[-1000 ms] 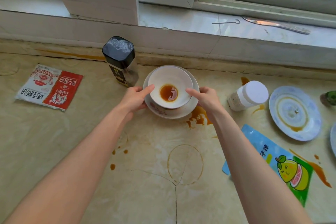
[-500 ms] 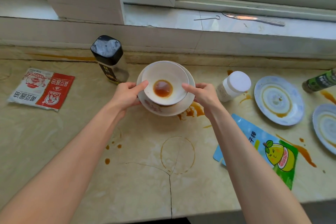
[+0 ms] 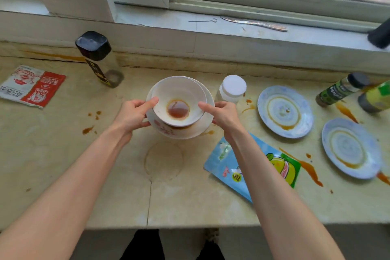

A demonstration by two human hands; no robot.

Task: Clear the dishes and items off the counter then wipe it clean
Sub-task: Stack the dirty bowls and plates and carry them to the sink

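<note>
Two stacked white bowls hang above the beige counter, tilted a little toward me. Brown sauce pools in the upper bowl; the lower one has pink flowers on its side. My left hand grips the stack's left rim, thumb on top. My right hand grips the right rim the same way. Two blue-rimmed plates, one at mid right and one farther right, lie on the counter with brown sauce rings. Sauce stains dot the counter.
A black-capped bottle stands at back left, a red-white packet at far left. A white-capped jar sits right of the bowls. A blue snack pouch lies under my right forearm. Green seasoning bottles lie at far right.
Both hands have lifted the stacked bowls off the counter and drawn them toward me. The view has pulled back, showing the counter's front edge and a second plate.
</note>
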